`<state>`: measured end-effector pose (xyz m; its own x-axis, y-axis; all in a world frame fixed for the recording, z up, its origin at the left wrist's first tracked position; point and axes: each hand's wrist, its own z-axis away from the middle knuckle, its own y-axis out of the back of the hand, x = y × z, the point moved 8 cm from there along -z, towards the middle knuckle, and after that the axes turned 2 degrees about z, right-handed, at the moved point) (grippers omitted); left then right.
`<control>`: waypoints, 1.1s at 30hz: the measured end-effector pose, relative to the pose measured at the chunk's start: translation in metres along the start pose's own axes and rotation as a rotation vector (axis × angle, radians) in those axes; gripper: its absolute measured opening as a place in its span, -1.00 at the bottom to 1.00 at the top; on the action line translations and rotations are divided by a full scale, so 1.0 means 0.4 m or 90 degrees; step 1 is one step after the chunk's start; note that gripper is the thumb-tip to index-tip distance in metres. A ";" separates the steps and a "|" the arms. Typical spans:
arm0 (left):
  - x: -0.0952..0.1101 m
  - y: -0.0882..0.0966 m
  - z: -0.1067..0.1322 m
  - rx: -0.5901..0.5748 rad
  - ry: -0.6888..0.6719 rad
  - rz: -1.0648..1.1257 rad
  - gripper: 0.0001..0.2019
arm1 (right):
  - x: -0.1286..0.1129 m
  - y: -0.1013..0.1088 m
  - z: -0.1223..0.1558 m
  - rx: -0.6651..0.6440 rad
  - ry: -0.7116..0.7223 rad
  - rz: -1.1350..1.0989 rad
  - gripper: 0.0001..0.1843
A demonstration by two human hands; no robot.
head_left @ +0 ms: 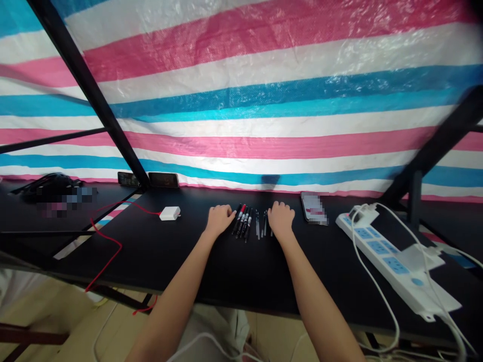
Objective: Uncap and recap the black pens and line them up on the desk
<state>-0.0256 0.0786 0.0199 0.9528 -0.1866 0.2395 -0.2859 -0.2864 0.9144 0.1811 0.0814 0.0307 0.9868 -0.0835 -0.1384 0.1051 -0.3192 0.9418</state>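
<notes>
My left hand (220, 220) rests on the black table with its fingers curled in and its thumb toward the pens. Right beside that thumb lies a row of dark pens (242, 222), one with a red end and several with white marks. To their right, several thin pen refills (260, 224) lie roughly parallel. My right hand (282, 220) sits at the right side of these refills, its fingers folded down, and partly covers one slim piece. Nothing shows in either hand, though the undersides of both are hidden.
A phone (314, 208) lies right of my right hand. Farther right is a white power strip (392, 261) with plugs and cables. A white charger (170, 213) with a red cable lies left. Black frame bars (90, 95) slant up before the striped sheet (264, 115).
</notes>
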 end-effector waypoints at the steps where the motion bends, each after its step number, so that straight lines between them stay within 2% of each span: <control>1: 0.001 -0.002 -0.001 -0.003 -0.002 0.002 -0.71 | 0.008 -0.003 0.001 -0.001 -0.010 0.014 -0.75; 4: 0.005 -0.005 -0.002 -0.014 -0.007 0.010 -0.70 | 0.012 -0.026 0.003 -0.062 -0.016 0.008 -0.75; 8: 0.009 -0.006 -0.001 -0.035 -0.011 0.027 -0.70 | -0.019 -0.044 0.009 -0.138 0.035 -0.054 -0.74; 15: 0.018 -0.006 -0.001 -0.054 -0.019 0.059 -0.70 | -0.045 -0.048 0.010 -0.154 0.058 -0.138 -0.72; 23: 0.023 -0.011 -0.001 -0.051 -0.048 0.073 -0.72 | -0.070 -0.048 0.015 -0.148 0.078 -0.119 -0.73; 33: 0.024 -0.007 0.001 -0.054 -0.033 0.062 -0.70 | -0.062 -0.056 0.010 -0.154 0.052 -0.155 -0.69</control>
<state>-0.0158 0.0774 0.0195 0.9140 -0.2581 0.3131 -0.3648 -0.1850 0.9125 0.1538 0.0870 0.0117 0.9348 0.0464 -0.3522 0.3550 -0.0862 0.9309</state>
